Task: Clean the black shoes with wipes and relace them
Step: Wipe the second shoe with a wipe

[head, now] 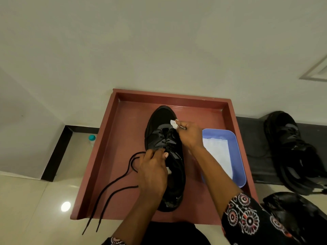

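Note:
A black shoe lies in a red tray, toe pointing away from me. My right hand pinches a small crumpled white wipe against the shoe's upper right side near the toe. My left hand grips the shoe at its tongue and lace area. A black lace trails from under that hand, loops left and runs off the tray's near edge onto the floor. A second black shoe rests on a dark ledge at the right.
A blue tub holding white wipes sits in the tray's right side. A bottle with a teal cap stands on the floor left of the tray. A black glossy bag lies at the lower right. The wall rises just behind the tray.

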